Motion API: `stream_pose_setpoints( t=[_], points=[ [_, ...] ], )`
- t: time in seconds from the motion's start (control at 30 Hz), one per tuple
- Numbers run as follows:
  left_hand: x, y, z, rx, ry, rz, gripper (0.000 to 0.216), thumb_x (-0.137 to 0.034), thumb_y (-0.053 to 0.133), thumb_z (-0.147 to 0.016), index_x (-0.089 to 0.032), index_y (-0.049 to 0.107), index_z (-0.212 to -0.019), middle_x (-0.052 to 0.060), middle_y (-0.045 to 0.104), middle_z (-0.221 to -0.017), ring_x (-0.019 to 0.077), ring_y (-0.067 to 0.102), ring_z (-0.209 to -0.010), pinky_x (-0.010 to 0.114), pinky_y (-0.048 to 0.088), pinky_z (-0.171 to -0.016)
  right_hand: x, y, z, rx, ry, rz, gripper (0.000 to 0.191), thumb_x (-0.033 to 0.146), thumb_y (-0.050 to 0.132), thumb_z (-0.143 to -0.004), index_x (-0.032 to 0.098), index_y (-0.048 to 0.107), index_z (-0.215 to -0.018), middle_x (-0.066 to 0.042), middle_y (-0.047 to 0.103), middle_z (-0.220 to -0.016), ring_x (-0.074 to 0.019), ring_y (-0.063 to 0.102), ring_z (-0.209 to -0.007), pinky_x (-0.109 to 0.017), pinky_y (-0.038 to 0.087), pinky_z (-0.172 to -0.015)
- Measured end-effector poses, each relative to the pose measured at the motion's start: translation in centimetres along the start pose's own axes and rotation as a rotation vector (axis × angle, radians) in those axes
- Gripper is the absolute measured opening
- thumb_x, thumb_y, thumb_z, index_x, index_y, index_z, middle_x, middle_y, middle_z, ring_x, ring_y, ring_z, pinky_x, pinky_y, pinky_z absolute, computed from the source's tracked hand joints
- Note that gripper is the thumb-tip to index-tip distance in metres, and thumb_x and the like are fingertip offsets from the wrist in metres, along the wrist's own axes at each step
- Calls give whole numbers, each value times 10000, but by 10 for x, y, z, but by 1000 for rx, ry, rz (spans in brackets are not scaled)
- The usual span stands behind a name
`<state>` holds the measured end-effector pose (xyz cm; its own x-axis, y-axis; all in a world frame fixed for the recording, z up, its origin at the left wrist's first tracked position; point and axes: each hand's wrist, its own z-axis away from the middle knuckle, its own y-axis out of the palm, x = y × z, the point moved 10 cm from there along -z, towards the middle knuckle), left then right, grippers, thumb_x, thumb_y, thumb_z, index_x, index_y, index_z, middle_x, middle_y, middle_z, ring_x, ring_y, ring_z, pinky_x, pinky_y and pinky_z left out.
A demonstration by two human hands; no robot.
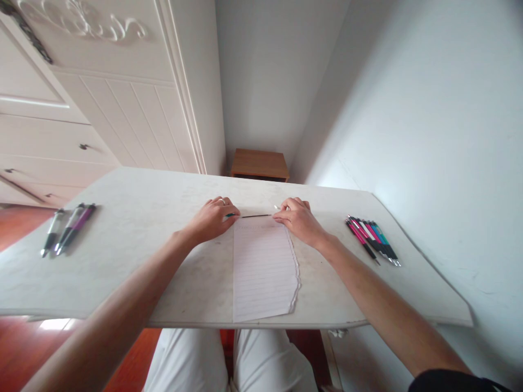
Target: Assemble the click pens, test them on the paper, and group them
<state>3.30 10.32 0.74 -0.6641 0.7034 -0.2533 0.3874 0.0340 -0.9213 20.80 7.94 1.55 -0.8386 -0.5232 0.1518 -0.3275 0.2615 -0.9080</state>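
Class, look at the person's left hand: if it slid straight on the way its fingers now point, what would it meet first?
The left hand points right along the pen held above the lined paper. It would probably meet the right hand first, which is holding the pen's other end.

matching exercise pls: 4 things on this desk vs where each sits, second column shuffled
Things:
1. torn lined white paper sheet
2. bundle of pink, teal and black pens
3. three grey and purple pens
4. thin dark pen refill

Places:
A. left end of the white table
B. between the left hand and right hand
C. table centre
D. right end, by the wall

Pairs: 1-C, 2-D, 3-A, 4-B
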Motion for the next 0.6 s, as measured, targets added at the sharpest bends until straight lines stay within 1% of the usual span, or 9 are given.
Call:
stream_pose_setpoints(
  t=[0.23, 0.43, 0.6],
  points=[
    [-10, 3, -3, -6, 17, -109, 215, -250, 461, -907, -199, 668, -926, 90, 639, -955, 253, 568, -900, 402, 461, -841, -1, 2, 2, -11, -13, 19, 105, 238, 696, -866, 291, 787, -869, -51, 590, -864, -208, 496, -889, -351, 309, -764],
    [-17, 8, -6, 28, 8, -247, 232, -240, 421, -953, -173, 643, -933, 104, 641, -995, 251, 565, -922, 385, 450, -830, -7, -1, 3, -3, 3, -21, 117, 247, 718, -847, 284, 782, -939, -51, 608, -890, -210, 521, -905, -353, 328, -793],
    [-19, 14, -8, 35, 22, -346, 232, -216, 399, -971, -143, 617, -939, 117, 631, -998, 248, 565, -924, 370, 433, -810, -9, -2, 5, 16, -6, -22, 90, 214, 714, -847, 268, 780, -875, -45, 622, -881, -208, 525, -904, -353, 325, -798]
  ],
)
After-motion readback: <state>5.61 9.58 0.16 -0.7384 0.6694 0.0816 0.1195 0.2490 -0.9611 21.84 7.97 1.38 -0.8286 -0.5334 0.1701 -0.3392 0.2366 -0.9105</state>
